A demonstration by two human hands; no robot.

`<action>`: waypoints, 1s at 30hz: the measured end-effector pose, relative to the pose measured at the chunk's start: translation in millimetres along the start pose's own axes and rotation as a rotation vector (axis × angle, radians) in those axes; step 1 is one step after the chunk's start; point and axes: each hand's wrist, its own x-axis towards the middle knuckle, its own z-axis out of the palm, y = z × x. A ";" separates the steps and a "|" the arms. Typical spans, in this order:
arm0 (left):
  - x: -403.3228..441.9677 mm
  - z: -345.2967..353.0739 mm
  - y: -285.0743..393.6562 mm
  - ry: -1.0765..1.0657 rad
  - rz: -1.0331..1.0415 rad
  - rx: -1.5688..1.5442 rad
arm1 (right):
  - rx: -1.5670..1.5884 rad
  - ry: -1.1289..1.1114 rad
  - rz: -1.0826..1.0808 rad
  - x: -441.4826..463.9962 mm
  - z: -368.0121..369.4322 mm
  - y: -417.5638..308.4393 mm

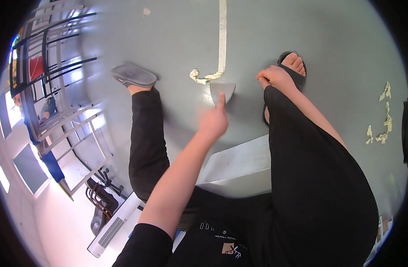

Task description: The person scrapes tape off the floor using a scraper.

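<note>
My left hand (214, 121), a little blurred, is closed on a scraper, one finger stretched along its wide pale blade (223, 91); the handle is hidden under the hand. The blade is low over the grey floor, its far edge right by the crumpled end of a cream tape strip (222, 40). Beyond the blade the tape runs straight away from me; its loose end bunches up to the left (198, 78). My right hand (277, 78) is by my bent right knee, in front of my sandalled foot (293, 63). Its fingers are curled together, with nothing visible in them.
Torn tape scraps (385, 122) lie on the floor at the right, and a small pale scrap (146, 12) at the top. A white box-like block (235, 162) is between my legs. My left foot wears a grey slipper (135, 75). Metal frames (57, 58) line the left side.
</note>
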 end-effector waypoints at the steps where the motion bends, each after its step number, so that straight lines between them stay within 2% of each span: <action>1: -11.3 6.8 3.2 -0.044 0.011 0.007 | 0.015 0.012 -0.023 -1.1 2.1 1.3; 2: -14.2 9.5 4.9 -0.046 0.017 0.005 | 0.025 0.024 -0.044 -2.7 2.1 4.0; 4: -23.8 -2.2 15.9 -0.220 -0.107 -0.152 | 0.008 -0.014 -0.038 -2.4 -1.8 4.5; 6: -4.3 -6.8 8.8 -0.173 -0.091 -0.180 | -0.003 -0.054 -0.044 -2.1 -3.2 3.9; 8: 27.3 -23.7 1.0 0.090 -0.035 -0.095 | 0.000 0.005 -0.050 -1.5 -1.1 2.6; 9: 29.3 -32.3 2.4 0.091 -0.035 -0.095 | 0.000 0.005 -0.051 -1.3 -0.3 4.7; 11: 25.5 -45.7 3.3 -0.024 -0.042 -0.154 | 0.040 0.041 -0.070 -1.9 4.0 8.3; 15: -8.7 -5.3 3.7 -0.051 -0.022 -0.091 | 0.032 0.028 -0.036 -0.7 1.6 3.8; 17: -29.2 -2.9 16.4 -0.203 -0.101 -0.143 | -0.014 -0.021 -0.051 -1.7 -1.9 2.5; 18: -24.7 -3.0 16.4 -0.204 -0.094 -0.144 | -0.020 -0.019 -0.047 -2.4 -3.6 3.1; 20: -8.5 -7.6 8.0 -0.094 -0.045 -0.127 | -0.031 -0.009 -0.074 -2.3 -3.5 2.6; 23: 29.8 -46.8 2.1 -0.062 -0.048 -0.136 | 0.042 0.016 -0.060 -2.1 0.1 3.6; 26: 23.3 -44.2 -1.3 0.031 0.012 -0.066 | -0.007 0.019 -0.056 -1.2 0.8 5.1; 28: 2.9 -15.0 -0.2 0.036 0.008 -0.046 | 0.014 0.037 -0.053 0.7 0.0 0.3; 30: -25.1 -3.9 14.8 -0.181 -0.092 -0.113 | 0.025 0.042 -0.036 -1.4 -0.6 0.3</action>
